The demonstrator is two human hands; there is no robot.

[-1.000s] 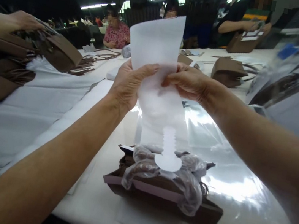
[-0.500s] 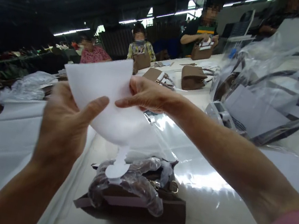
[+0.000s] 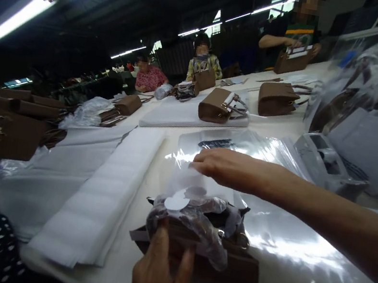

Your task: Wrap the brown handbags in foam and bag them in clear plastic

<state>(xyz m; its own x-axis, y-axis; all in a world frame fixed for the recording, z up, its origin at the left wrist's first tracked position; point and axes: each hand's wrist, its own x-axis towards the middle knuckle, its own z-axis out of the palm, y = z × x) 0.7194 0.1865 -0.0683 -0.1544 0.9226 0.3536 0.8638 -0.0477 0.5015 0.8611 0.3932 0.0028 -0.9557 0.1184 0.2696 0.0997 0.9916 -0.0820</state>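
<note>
In the head view, the open brown bag (image 3: 232,271) is on the table (image 3: 147,180), directly in front of the person, with its opening upward and its front wall leaning toward the wearer. Its handles (image 3: 206,239), wrapped in clear plastic, lie over the opening, and a round white tag (image 3: 176,203) sits on them. To work well here, I think the bag should be steadied lightly at its front wall, so that it does not slide or tip. The wrapped handles had better be eased aside without a strong pull – in my judgement the thin plastic could tear, and the tag could bend. Nails should not drag on the brown surface, which may mark easily.

The left hand (image 3: 161,275) comes from the lower edge, nearly upright, with its back toward the camera. Its index finger reaches up to the wrapped handle and the thumb is spread apart from it, against the front of the bag; the other fingers are not clear, so I cannot tell whether it pinches anything. The right hand (image 3: 217,163) is beyond the bag, its forearm crossing almost level from the right side. Its fingers are bent and close together, tips pointing left and a little down, over a pale patch (image 3: 182,179) – perhaps a thin sheet, but whether they grip it I cannot tell. A stack of white sheets (image 3: 98,198) lies to the left of the bag, apart from both hands.
</note>
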